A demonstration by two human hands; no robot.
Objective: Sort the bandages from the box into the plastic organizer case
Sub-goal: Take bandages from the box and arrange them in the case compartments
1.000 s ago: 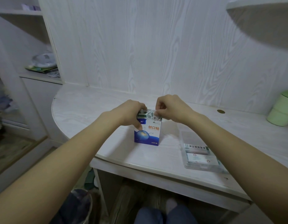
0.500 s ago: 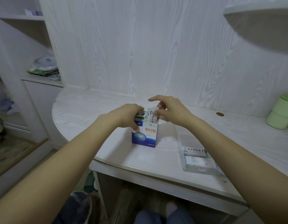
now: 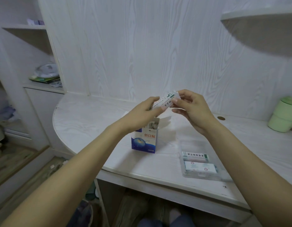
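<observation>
Mid-frame, above our open box [image 3: 144, 140]: both our left hand [image 3: 142, 113] and right hand [image 3: 189, 107] pinching one bandage stack [image 3: 164, 100].

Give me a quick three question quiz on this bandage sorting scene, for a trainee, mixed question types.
1. True or false: both hands hold the bandage stack above the box.
2. Where is the organizer case? A. On the upper shelf B. On the desk, right of the box C. On the floor
3. Fill in: the cup at the desk's right end is ____.

Key: 1 true, left hand and right hand pinch it; 2 B; 3 green.
</observation>
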